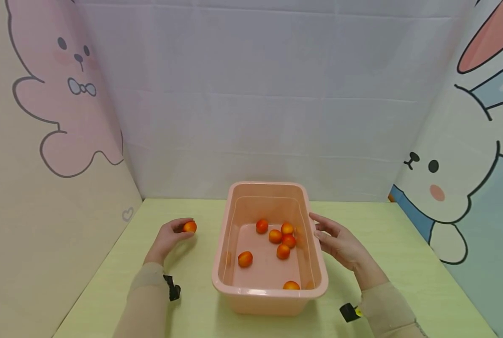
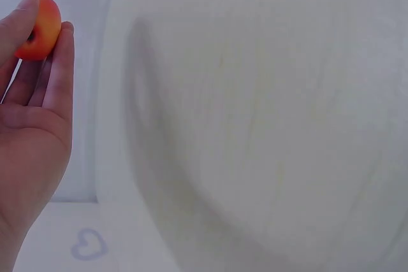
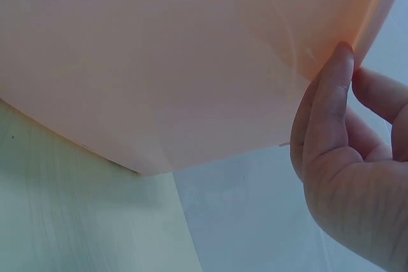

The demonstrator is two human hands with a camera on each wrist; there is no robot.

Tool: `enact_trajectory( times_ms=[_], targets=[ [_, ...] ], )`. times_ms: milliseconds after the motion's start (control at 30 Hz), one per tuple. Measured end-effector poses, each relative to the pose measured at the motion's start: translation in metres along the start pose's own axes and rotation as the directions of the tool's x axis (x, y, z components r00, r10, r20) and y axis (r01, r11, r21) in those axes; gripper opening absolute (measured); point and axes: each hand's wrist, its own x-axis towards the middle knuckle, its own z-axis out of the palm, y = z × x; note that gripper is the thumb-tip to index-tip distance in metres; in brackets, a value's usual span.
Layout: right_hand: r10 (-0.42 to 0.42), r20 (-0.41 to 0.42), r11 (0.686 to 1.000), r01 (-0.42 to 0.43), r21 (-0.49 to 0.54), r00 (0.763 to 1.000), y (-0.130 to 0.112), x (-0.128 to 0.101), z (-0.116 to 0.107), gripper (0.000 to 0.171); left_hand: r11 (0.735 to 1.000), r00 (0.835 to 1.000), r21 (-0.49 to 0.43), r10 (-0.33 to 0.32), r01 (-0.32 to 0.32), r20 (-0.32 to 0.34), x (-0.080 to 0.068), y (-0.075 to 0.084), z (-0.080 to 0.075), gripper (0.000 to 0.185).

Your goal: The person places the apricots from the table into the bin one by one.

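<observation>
In the head view, my left hand (image 1: 169,238) pinches a small orange-red fruit (image 1: 190,226) left of a pink plastic bin (image 1: 270,294). The left wrist view shows that fruit (image 2: 44,28) between thumb and fingertips, with a dark spot at one end. My right hand (image 1: 342,244) rests its fingertips at the bin's right rim, fingers loosely extended. Seen from the right wrist, the fingertips (image 3: 345,49) touch the outer wall just by the rim. Several similar fruits lie in the bin, including one at the left (image 1: 245,259) and one near the front wall (image 1: 291,285), partly hidden by the rim.
The bin stands on a pale green-yellow table (image 1: 357,218). A white cloth wall (image 1: 272,94) rises behind it. Printed side panels stand left and right, with a pink bear (image 1: 72,108) and a white rabbit (image 1: 450,178).
</observation>
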Motion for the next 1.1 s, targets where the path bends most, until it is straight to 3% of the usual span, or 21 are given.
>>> enact_trajectory(
  times_ms=[167, 267, 400, 500, 600, 933, 1100],
  targets=[
    [0.013, -0.01, 1.0, -0.013, -0.008, 1.0, -0.001, 0.0, 0.001, 0.059, 0.998, 0.998, 0.019, 0.051, -0.052, 0.041, 0.011, 0.021, 0.0, 0.05],
    [0.022, -0.017, 1.0, -0.022, -0.016, 1.0, -0.002, 0.0, 0.001, 0.059, 0.997, 0.996, 0.039, 0.058, -0.061, 0.071, 0.009, 0.05, 0.002, 0.049],
    [0.028, -0.021, 0.999, -0.028, -0.019, 0.999, -0.002, 0.0, 0.001, 0.059, 0.994, 0.99, 0.054, 0.088, -0.094, 0.106, 0.015, 0.078, 0.005, 0.049],
    [0.025, -0.018, 1.0, -0.025, -0.011, 1.0, -0.003, 0.0, 0.001, 0.059, 0.991, 0.986, 0.055, 0.114, -0.121, 0.118, 0.029, 0.083, 0.004, 0.051],
    [0.024, -0.015, 1.0, -0.024, -0.003, 1.0, -0.003, 0.0, 0.001, 0.06, 0.988, 0.982, 0.052, 0.139, -0.147, 0.13, 0.036, 0.099, 0.005, 0.052],
    [0.018, -0.004, 1.0, -0.018, -0.005, 1.0, -0.001, 0.0, 0.001, 0.06, 0.974, 0.967, 0.024, 0.222, -0.226, 0.128, 0.044, 0.166, 0.018, 0.05],
    [0.005, 0.003, 1.0, -0.005, -0.002, 1.0, -0.001, 0.0, 0.0, 0.059, 0.962, 0.951, -0.024, 0.274, -0.273, 0.142, 0.045, 0.204, 0.03, 0.049]
  ],
)
